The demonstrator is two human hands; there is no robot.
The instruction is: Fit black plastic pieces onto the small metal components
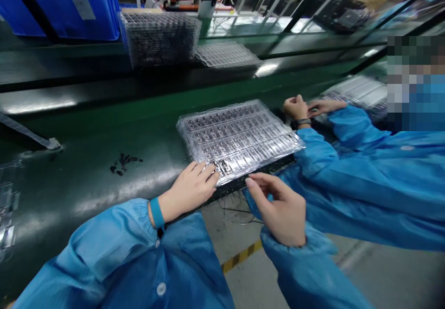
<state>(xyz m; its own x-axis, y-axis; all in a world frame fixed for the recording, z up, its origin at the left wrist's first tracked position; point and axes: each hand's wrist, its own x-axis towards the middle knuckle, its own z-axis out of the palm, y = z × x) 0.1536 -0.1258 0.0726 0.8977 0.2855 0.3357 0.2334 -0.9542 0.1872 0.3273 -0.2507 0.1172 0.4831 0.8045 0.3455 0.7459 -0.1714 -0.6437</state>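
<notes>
Near the edge of a dark green tabletop [79, 174], a clear plastic tray [187, 135] lies at a slant, its cells filled in rows with small parts [226, 166], dark and silvery. Everything else is placed from this tray.

At its near left corner, the person's left grip [194, 184], a bare hand with a teal wristband [157, 212], lies palm down, fingers spread over the rim and the nearest cells; whether they grasp anything cannot be told. Just off its near edge, the right grip [278, 207] hangs in the air, fingers curled and thumb close to the forefinger; whether something small is pinched there cannot be told. Both sleeves are blue.

Left of the tray, well apart, is a loose scatter of little black pieces [123, 160]. Beyond its far side, on a raised ledge, stand a tall stack of clear trays [160, 40], a low pile of similar trays [227, 54] and, farther left, a blue bin [99, 15].

Right of the tray, a co-worker's two hands [297, 108] are close together, near its far right corner; a blue sleeve [354, 170] reaches beside it. Below its near edge, a yellow-and-black stripe [241, 255] crosses the grey floor [257, 281].
</notes>
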